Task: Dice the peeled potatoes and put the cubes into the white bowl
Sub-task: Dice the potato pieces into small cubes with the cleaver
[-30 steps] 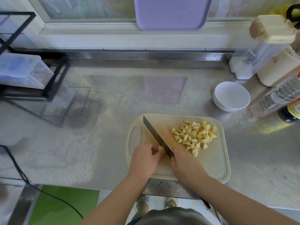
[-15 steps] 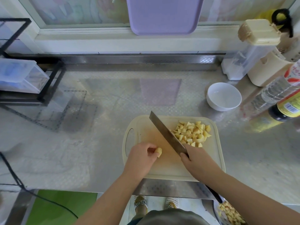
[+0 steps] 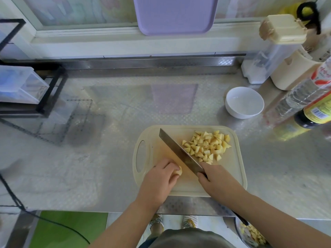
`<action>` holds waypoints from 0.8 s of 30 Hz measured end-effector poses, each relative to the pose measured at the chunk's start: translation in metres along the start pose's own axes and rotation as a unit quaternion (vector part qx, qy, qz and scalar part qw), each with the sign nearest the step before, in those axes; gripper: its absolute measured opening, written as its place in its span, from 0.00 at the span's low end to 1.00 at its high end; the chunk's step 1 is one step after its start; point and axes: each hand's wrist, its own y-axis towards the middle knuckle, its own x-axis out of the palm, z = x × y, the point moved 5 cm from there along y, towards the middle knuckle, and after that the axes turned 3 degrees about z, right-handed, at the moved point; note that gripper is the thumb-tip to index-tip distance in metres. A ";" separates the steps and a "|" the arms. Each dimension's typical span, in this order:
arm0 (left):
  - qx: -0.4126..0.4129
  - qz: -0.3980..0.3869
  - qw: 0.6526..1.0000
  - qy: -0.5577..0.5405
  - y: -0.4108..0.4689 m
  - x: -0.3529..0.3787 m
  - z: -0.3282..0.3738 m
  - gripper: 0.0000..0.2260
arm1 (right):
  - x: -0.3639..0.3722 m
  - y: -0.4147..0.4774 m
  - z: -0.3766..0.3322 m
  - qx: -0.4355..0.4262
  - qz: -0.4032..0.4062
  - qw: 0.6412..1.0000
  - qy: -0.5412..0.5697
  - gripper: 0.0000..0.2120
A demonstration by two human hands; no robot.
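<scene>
Potato cubes (image 3: 207,146), pale yellow and heaped in one pile, lie on the far right part of my single cream plastic cutting board (image 3: 236,176). They overlap too much for me to count them one by one. One last uncut chunk of peeled potato (image 3: 179,171) sits at the near left of the board, and my left hand (image 3: 159,179) has its curled fingertips clamped on it.

My right hand (image 3: 216,181) is wrapped tight round the handle of the one broad steel knife (image 3: 179,153), and the handle is hidden under my fingers. The blade runs on a slant away from me, between the chunk and the pile. I cannot tell whether its edge touches the board.

The one round white bowl (image 3: 244,102) stands on the steel counter (image 3: 107,149), apart from the board, beyond its far right corner.

Two bottles stand right of the bowl. One is a clear bottle with a red and white label (image 3: 304,93), whose red characters are too small to read. The other is a dark bottle with a yellow label (image 3: 315,113), which shows a barcode and no lettering I can make out.

Behind them is one clear container with a cream lid (image 3: 279,29). One lilac tray (image 3: 175,13) leans at the window. One black wire rack (image 3: 52,90) stands at far left.

At the lower right edge, one dish (image 3: 250,233) holds more potato cubes.
</scene>
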 end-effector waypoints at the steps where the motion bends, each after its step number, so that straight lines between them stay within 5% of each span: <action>1: 0.012 0.004 1.000 0.003 0.000 0.000 0.001 0.07 | 0.001 -0.001 0.001 -0.001 -0.002 1.000 0.002 0.08; 24: 0.061 0.021 0.998 0.026 -0.003 0.003 -0.003 0.09 | 0.014 -0.013 -0.010 0.020 0.019 0.997 0.077 0.07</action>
